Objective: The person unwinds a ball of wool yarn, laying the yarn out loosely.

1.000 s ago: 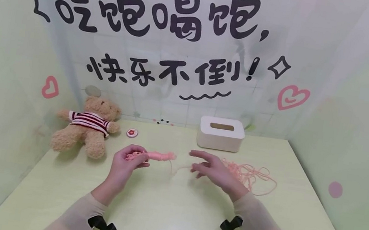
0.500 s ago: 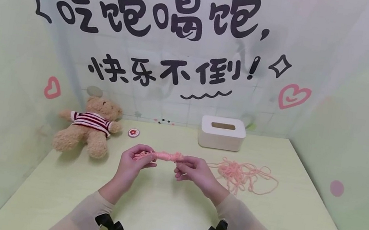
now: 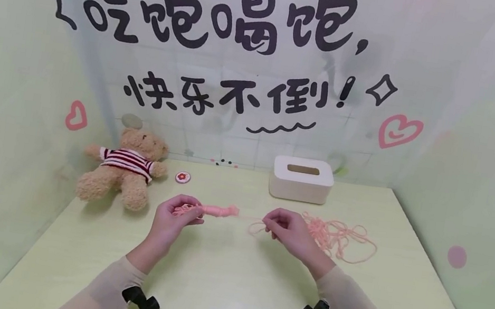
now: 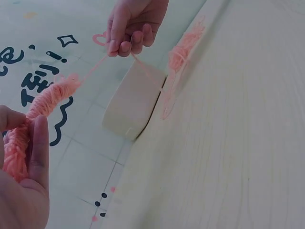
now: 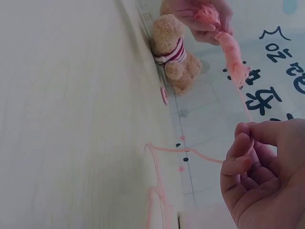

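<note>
My left hand [image 3: 173, 218] grips one end of a bundle of pink yarn [image 3: 218, 211], held sideways above the table. Its middle is wrapped tightly with strand, as the left wrist view shows on the yarn bundle [image 4: 51, 99]. Between thumb and forefinger my right hand [image 3: 293, 234] pinches the yarn strand [image 5: 244, 100], which runs straight from the bundle's free end. Past these fingers the strand hangs slack and leads to a loose heap of pink yarn [image 3: 322, 233] on the table at the right. My right forearm and hand partly cover that heap in the head view.
A teddy bear [image 3: 128, 166] in a striped top sits at the back left, near a small round flower badge [image 3: 183, 177]. The white tissue box [image 3: 302, 181] stands at the back, behind my right hand. Printed walls enclose the pale table [image 3: 228, 285].
My right hand came in to the bundle's free end, then drew away to the right, where it now pinches a taut strand. My left hand keeps its grip with little shift.
</note>
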Available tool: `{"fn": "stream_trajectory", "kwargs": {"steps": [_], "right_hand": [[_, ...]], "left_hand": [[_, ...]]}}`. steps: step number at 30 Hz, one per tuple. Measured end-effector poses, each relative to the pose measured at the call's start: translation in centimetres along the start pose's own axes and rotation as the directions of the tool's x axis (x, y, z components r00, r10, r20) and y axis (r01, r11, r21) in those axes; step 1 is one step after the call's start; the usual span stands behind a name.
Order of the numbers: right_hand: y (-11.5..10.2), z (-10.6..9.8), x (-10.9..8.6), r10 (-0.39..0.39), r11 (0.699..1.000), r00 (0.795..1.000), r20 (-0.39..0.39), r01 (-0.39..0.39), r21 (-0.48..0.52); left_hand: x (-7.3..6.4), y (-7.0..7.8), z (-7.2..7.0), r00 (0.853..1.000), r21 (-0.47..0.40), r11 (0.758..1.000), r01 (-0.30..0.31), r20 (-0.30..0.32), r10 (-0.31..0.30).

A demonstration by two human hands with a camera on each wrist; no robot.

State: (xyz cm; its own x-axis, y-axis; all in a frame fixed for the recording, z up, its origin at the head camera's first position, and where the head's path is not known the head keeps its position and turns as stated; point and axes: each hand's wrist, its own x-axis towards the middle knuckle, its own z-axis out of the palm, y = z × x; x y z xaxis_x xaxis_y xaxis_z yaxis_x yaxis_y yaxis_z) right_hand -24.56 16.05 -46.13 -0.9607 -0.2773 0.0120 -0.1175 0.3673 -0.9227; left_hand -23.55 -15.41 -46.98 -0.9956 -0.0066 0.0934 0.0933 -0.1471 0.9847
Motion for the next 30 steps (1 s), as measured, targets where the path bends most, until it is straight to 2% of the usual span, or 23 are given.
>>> {"fn": "stream_trajectory", "kwargs": {"steps": [4, 8, 11, 14, 18, 22, 27, 30], "right_hand": [[0.5, -1.7, -0.2, -0.022, 0.998, 0.999, -0.042, 0.019, -0.057], [1.0, -3.5, -0.5, -0.034, 0.986, 0.995, -0.096, 0.017, -0.165], [1.7, -4.8, -0.8, -0.025, 0.965, 0.987, -0.157, -0.017, -0.262], [2.5, -6.0, -1.0, 0.006, 0.949, 0.981, -0.192, -0.066, -0.307], [3.7, -7.5, -1.4, 0.059, 0.947, 0.979, -0.195, -0.116, -0.299], [4.8, -8.8, -1.7, 0.073, 0.941, 0.977, -0.201, -0.134, -0.312], [5.5, -10.1, -2.0, 0.077, 0.927, 0.978, -0.195, -0.142, -0.347], [5.4, -10.6, -2.2, 0.109, 0.922, 0.986, -0.126, -0.147, -0.357]], "left_hand": [[0.1, 0.1, -0.9, 1.0, 0.018, 1.0, 0.001, -0.01, -0.001], [0.1, 0.1, -2.0, 0.999, 0.019, 1.0, 0.016, -0.029, -0.015], [0.2, -0.1, -2.7, 0.999, 0.015, 1.0, 0.026, -0.041, -0.026], [0.2, -0.2, -3.3, 0.998, 0.014, 0.999, 0.03, -0.06, -0.029], [0.2, -0.1, -4.4, 0.996, 0.003, 1.0, 0.017, -0.088, -0.017], [0.4, 0.2, -5.6, 0.992, -0.014, 1.0, -0.011, -0.122, 0.009], [0.8, 0.5, -6.6, 0.974, -0.055, 0.997, -0.058, -0.222, 0.044], [0.9, 0.6, -6.6, 0.964, -0.075, 0.994, -0.082, -0.258, 0.061]]}}
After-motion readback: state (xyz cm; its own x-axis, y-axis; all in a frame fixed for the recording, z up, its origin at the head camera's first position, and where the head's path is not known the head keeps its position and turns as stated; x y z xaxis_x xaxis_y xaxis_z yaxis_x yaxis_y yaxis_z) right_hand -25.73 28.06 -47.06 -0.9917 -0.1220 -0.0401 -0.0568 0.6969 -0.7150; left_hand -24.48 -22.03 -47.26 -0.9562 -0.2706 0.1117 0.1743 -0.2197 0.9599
